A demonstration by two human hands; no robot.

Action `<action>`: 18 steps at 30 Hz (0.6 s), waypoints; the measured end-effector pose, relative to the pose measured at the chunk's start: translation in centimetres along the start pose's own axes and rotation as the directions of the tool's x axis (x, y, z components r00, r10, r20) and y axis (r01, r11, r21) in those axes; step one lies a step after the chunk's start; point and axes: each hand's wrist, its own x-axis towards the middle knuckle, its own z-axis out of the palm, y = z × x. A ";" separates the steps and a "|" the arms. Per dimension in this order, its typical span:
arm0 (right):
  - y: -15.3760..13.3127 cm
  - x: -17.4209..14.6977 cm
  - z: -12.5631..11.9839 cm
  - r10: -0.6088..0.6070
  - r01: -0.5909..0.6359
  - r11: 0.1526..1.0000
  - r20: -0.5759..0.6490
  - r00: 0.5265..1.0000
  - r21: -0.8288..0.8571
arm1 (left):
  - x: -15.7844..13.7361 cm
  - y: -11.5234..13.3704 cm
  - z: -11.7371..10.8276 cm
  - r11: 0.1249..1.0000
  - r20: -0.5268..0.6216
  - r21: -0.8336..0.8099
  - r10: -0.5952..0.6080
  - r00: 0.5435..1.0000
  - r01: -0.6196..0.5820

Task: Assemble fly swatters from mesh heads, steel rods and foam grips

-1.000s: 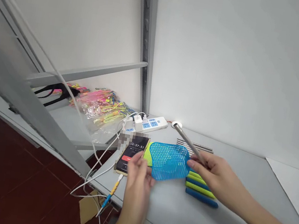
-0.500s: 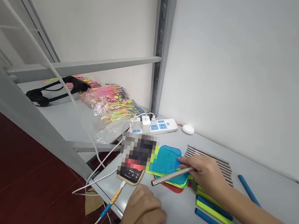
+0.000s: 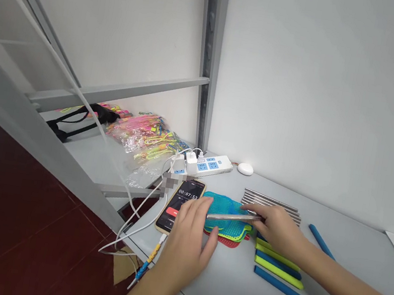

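My right hand (image 3: 274,227) pinches a slim silver metal tube (image 3: 232,217) near its right end, holding it almost level above the mesh pieces. My left hand (image 3: 187,239) is beside the tube's left end, with its fingers extended and thumb apart. Whether its fingers touch that end I cannot tell. Beneath the tube lies a stack of perforated plastic paddles (image 3: 220,202), blue, yellow-green and red, like fly-swatter heads. Behind my right hand, several more metal tubes (image 3: 271,201) lie side by side. In front of it are blue and yellow-green plastic sleeves (image 3: 280,272).
A phone (image 3: 189,191) showing a running timer lies at the left, its charging cable (image 3: 150,260) trailing over the table edge. Behind are a power strip (image 3: 212,167) and a white oval device (image 3: 245,168). Bagged colourful cords (image 3: 146,134) lie beyond the grey metal frame (image 3: 124,87).
My left hand has risen from the table's front and uncurled beside the tube's left end. The tube in my right hand has swung closer to level.
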 end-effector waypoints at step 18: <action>-0.9 -0.2 -0.7 0.037 -0.037 0.997 -0.005 0.999 0.063 | 0.6 -1.9 -0.4 0.922 0.250 0.366 0.032 0.968 -0.125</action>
